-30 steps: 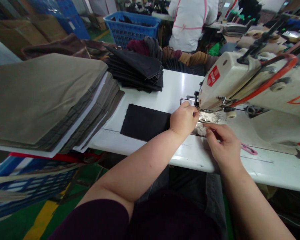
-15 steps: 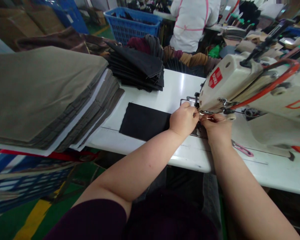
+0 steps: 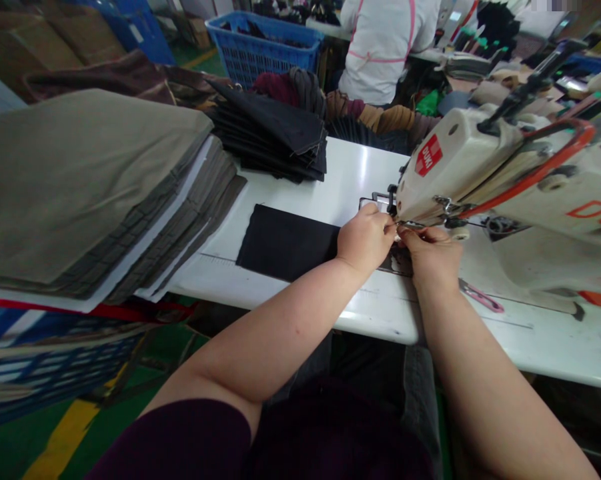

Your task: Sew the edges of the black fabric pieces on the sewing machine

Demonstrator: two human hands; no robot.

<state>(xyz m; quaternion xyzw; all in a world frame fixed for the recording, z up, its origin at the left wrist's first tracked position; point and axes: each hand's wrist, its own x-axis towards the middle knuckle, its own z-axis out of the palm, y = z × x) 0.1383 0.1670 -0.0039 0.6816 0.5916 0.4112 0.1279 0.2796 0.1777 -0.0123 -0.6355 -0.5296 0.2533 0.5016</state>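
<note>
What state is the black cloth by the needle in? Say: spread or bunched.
Spread: the black cloth lies flat on the white table, with the left hand over its end.

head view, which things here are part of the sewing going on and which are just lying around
In use:
left hand
right hand
black cloth piece
sewing machine

Lying about:
grey-brown fabric pile
stack of dark pieces
pink clipper
blue basket
person in white behind
</note>
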